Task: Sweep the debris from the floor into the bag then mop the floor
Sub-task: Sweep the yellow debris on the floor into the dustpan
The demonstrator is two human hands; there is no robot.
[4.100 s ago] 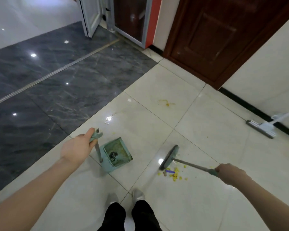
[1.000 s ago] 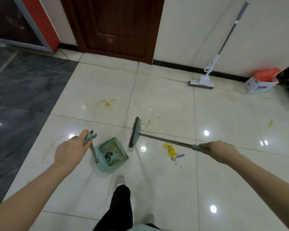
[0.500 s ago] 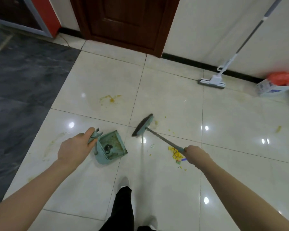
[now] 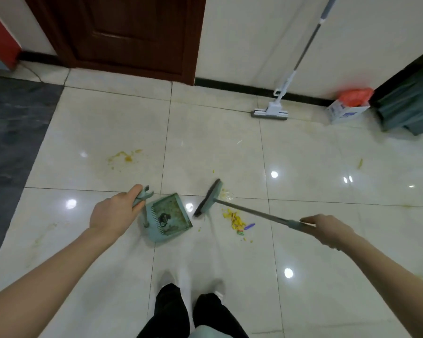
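Glossy cream floor tiles (image 4: 303, 152) carry a yellow debris pile (image 4: 236, 219) lying just right of our dustpan (image 4: 167, 217). Our left hand (image 4: 115, 213) grips the dustpan handle; our right hand (image 4: 327, 229) grips the broom (image 4: 209, 198) shaft. Since half a second ago the broom head has swung left, landing between pile and pan, so we judge this pass missed the pile. Mop (image 4: 270, 113) waits against the wall.

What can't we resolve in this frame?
- Dark clump in the dustpan: too small to identify.
- Broom head: motion-blurred, bristle contact unclear.
- Mop handle top: cut by the top edge.
- Dark bag: cut by the right edge, opening unseen.
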